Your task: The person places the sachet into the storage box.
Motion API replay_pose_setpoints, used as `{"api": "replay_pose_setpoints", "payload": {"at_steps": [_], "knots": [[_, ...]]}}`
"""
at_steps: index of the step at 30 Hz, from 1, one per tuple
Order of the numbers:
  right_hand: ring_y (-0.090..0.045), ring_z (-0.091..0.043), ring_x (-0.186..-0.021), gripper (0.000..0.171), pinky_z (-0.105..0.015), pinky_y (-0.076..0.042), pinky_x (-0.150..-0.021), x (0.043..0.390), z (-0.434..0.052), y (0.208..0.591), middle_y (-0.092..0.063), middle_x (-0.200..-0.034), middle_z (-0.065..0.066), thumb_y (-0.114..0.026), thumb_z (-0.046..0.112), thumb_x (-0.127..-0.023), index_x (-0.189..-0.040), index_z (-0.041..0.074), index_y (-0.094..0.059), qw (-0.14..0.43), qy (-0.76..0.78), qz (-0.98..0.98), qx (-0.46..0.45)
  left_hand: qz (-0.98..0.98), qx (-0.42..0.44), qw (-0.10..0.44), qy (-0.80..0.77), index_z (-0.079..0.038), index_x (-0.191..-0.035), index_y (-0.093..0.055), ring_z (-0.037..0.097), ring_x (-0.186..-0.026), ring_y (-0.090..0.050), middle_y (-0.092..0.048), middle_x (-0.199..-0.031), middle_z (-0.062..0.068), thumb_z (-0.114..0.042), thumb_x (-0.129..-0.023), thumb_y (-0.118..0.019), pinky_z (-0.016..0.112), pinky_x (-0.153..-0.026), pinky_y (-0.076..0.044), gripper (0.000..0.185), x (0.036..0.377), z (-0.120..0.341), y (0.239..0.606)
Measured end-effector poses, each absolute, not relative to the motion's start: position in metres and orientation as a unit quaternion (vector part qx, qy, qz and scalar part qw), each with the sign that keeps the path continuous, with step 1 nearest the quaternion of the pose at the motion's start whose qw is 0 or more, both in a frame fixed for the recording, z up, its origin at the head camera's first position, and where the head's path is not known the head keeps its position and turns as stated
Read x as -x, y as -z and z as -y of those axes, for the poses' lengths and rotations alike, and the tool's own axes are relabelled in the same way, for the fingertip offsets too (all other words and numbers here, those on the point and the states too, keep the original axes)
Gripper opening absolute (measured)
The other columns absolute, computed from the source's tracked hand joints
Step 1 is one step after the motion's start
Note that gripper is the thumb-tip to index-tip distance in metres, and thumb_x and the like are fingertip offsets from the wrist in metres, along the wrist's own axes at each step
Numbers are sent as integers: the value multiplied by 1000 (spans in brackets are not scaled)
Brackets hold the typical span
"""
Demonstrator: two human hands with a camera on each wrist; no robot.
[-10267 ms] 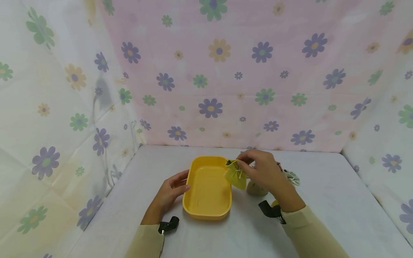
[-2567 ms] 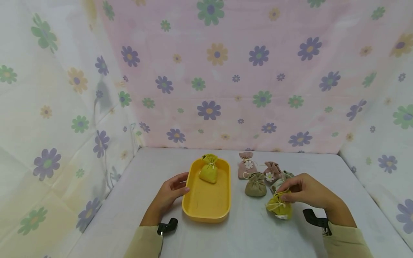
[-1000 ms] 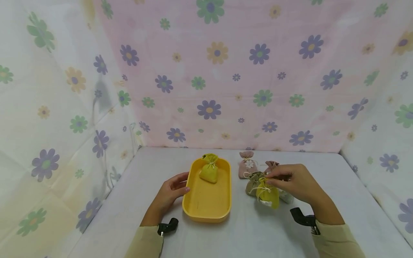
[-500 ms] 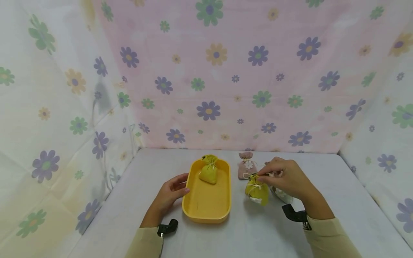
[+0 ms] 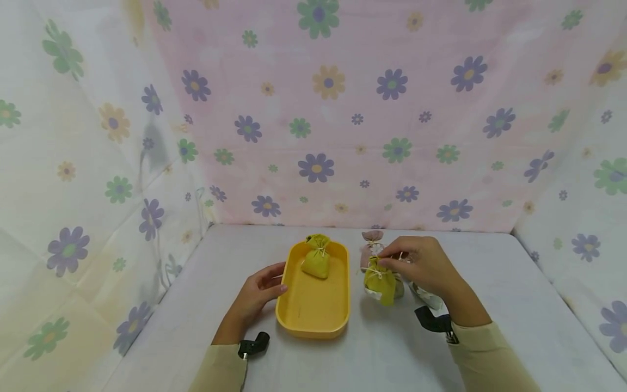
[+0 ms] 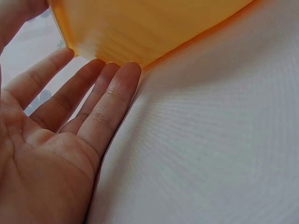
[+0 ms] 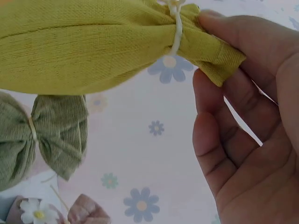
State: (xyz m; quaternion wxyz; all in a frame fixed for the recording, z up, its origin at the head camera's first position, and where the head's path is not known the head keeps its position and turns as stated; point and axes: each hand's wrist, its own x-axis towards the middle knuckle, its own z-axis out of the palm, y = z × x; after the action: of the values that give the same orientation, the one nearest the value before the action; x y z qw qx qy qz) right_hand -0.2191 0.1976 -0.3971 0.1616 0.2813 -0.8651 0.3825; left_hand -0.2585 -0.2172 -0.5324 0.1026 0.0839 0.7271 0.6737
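Pouch of yellow-green cloth [image 5: 379, 288] is pinched by its gathered neck in the right hand [image 5: 425, 265], at three o'clock from the yellow tray [image 5: 313, 307]. At the tray's nine o'clock side rests the left hand [image 5: 252, 296], unclenched, its fingers extended against the outer wall. A second yellow-green pouch [image 5: 316, 265] lies inside the tray at twelve o'clock. Around the held pouch on the white surface [image 5: 509, 288], a pink pouch [image 5: 366, 253] sits at twelve, a partly hidden olive pouch [image 5: 399, 289] at three.

The tray [image 5: 313, 305] looks smooth plastic, the pouches [image 7: 88, 51] matt woven cloth.
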Motion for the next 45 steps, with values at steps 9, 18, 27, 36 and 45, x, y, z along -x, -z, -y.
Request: {"api": "replay_pose_setpoints", "payload": {"at_steps": [9, 18, 27, 36, 45], "knots": [[-63, -4, -78, 10, -26, -56, -69, 225, -185, 394, -71, -87, 22, -83, 26, -90, -94, 34, -79, 187, -366, 869, -274, -733, -93, 96, -667, -18, -149, -55, 25, -137, -58, -57, -151, 1, -21, -89, -82, 32, -104, -55, 65, 259, 218, 534], [-62, -5, -76, 6, -26, -54, -66, 232, -173, 389, -74, -92, 18, -83, 27, -90, -95, 30, -81, 189, -370, 865, -280, -730, -89, 102, -670, -19, -148, -55, 25, -137, -57, -56, -151, 1, -21, -90, -82, 31, -105, -55, 65, 260, 218, 535], [-63, -8, -77, 9, -24, -58, -66, 238, -161, 390, -73, -92, 16, -82, 27, -91, -100, 27, -81, 192, -402, 857, -257, -731, -81, 102, -670, -20, -146, -57, 24, -136, -58, -58, -149, 0, -21, -89, -83, 31, -105, -55, 63, 258, 217, 532], [-62, -12, -74, 4, -28, -56, -60, 244, -150, 389, -72, -90, 15, -81, 32, -91, -94, 30, -79, 171, -423, 860, -227, -731, -78, 101, -671, -20, -146, -58, 24, -136, -59, -59, -149, 0, -22, -88, -84, 32, -105, -55, 64, 259, 217, 533], [-62, -15, -71, 5, -27, -56, -58, 250, -136, 388, -72, -85, 11, -80, 32, -92, -94, 27, -80, 183, -431, 858, -210, -733, -75, 105, -668, -22, -144, -58, 24, -137, -58, -58, -149, -1, -23, -87, -84, 31, -106, -54, 63, 258, 217, 531]]}}
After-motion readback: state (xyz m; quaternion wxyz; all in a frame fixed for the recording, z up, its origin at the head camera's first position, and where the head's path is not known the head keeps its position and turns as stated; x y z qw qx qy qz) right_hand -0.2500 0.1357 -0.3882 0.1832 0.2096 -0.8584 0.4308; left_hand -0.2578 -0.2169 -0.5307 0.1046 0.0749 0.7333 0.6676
